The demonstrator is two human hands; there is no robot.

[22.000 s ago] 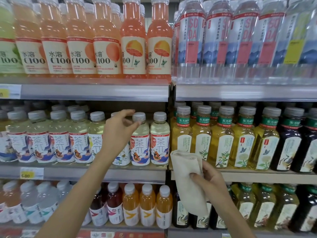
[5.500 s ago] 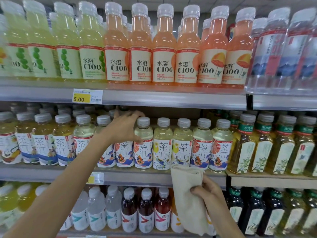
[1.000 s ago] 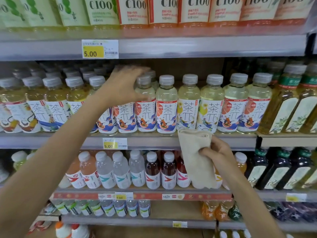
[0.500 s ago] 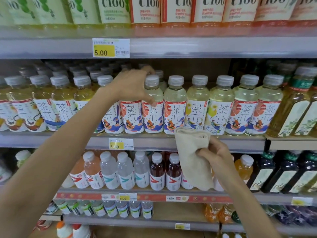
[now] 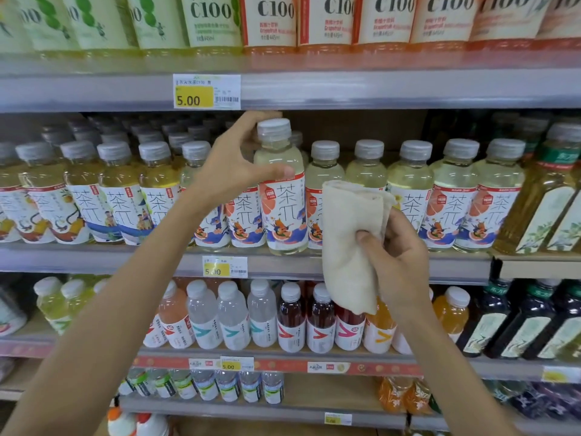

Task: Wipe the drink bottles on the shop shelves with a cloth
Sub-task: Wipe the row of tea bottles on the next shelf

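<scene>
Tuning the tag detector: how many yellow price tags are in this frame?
5: top tag, tea-shelf tag, red-strip tag, far-right tag, bottom tag. Others may be hidden.

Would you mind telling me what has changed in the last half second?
The left hand now grips a tea bottle by its neck and has lifted it forward out of the row. The right hand still holds the cloth; the other bottles stayed put.
</scene>
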